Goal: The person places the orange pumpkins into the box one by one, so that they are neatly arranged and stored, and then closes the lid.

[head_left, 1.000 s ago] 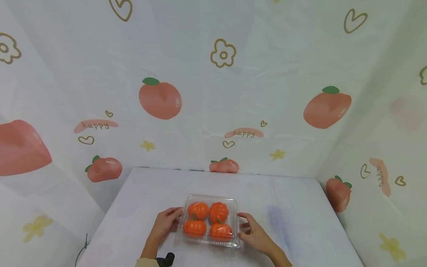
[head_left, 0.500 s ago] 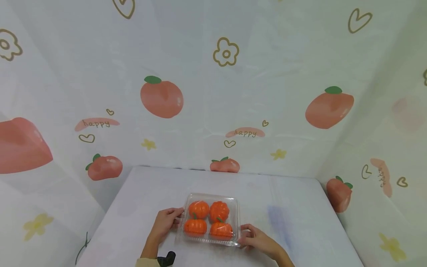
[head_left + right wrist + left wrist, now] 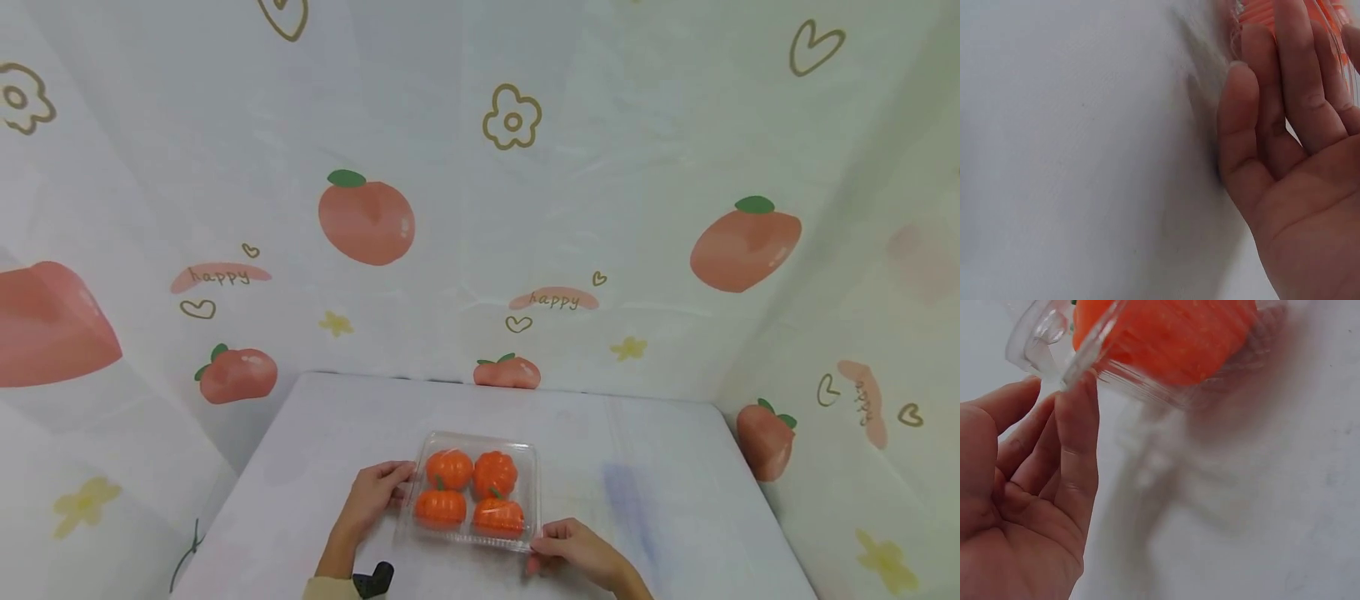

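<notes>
Resting on the white table [image 3: 660, 500], a clear clamshell box [image 3: 534, 454] of four toy pumpkins [image 3: 449, 467] is being touched by straight fingers of the left hand [image 3: 371, 493] and right hand [image 3: 573, 547].

A clear box [image 3: 476, 492] sits on the table [image 3: 660, 492], near its front edge at six o'clock. In the box lie four pumpkins [image 3: 450, 468], two behind, two in front. The left hand [image 3: 372, 492] touches the box at nine o'clock; the right hand [image 3: 572, 550] touches its corner at four o'clock.
</notes>
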Tool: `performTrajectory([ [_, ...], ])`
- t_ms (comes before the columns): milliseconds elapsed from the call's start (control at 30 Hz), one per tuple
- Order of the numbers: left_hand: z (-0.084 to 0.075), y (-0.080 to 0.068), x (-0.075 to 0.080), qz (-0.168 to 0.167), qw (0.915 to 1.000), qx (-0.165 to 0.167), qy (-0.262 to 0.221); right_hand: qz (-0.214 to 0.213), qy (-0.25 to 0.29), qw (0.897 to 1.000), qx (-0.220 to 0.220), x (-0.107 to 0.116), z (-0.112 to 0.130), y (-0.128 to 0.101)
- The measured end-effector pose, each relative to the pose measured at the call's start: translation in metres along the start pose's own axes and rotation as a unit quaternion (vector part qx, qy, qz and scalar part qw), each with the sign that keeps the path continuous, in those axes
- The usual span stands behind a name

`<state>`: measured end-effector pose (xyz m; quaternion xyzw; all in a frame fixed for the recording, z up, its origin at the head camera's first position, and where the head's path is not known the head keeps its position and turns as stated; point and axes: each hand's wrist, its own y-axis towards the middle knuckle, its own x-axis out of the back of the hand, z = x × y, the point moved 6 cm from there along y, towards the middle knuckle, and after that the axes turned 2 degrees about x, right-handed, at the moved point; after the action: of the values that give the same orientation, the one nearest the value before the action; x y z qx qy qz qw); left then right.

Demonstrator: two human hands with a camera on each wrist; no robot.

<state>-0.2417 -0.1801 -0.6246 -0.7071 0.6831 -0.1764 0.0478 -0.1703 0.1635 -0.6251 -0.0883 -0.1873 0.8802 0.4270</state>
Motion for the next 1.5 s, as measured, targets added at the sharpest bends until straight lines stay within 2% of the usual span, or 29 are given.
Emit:
performTrajectory([
  [100,-0.006,-0.001,0.0,0.004,0.9999,-0.01,0.006,-0.009,0.007,1.0,0.004,0.001,0.0,0.003],
  [333,-0.009,-0.003,-0.004,0.019,0.9985,-0.022,-0.046,-0.056,0.056,0.997,0.019,0.01,-0.001,0.012],
  [433,-0.009,-0.006,-0.006,0.026,0.9984,-0.017,-0.048,-0.073,0.081,0.994,0.032,0.016,-0.002,0.016],
  [500,-0.008,-0.009,-0.008,0.04,0.9987,-0.012,-0.028,-0.086,0.092,0.991,0.042,0.02,-0.002,0.019],
  [600,-0.008,-0.013,-0.012,0.079,0.9968,-0.011,-0.005,-0.103,0.109,0.987,0.053,0.025,-0.001,0.023],
  [700,-0.007,-0.015,-0.017,0.113,0.9936,-0.012,0.001,-0.115,0.122,0.984,0.055,0.027,-0.001,0.027],
  [767,-0.005,-0.015,-0.019,0.121,0.9925,-0.016,-0.003,-0.122,0.125,0.983,0.059,0.028,0.0,0.029],
  [933,-0.002,-0.013,-0.021,0.087,0.9959,-0.017,-0.018,-0.149,0.133,0.978,0.063,0.031,-0.001,0.036],
  [1067,0.0,-0.01,-0.024,0.045,0.9984,0.005,-0.035,-0.18,0.13,0.973,0.056,0.036,-0.002,0.04],
  [1167,-0.001,-0.008,-0.026,0.027,0.9984,0.016,-0.046,-0.201,0.119,0.971,0.057,0.039,0.0,0.043],
  [1500,-0.003,-0.003,-0.035,0.005,0.9948,0.038,-0.095,-0.24,0.084,0.966,0.047,0.047,0.005,0.052],
])
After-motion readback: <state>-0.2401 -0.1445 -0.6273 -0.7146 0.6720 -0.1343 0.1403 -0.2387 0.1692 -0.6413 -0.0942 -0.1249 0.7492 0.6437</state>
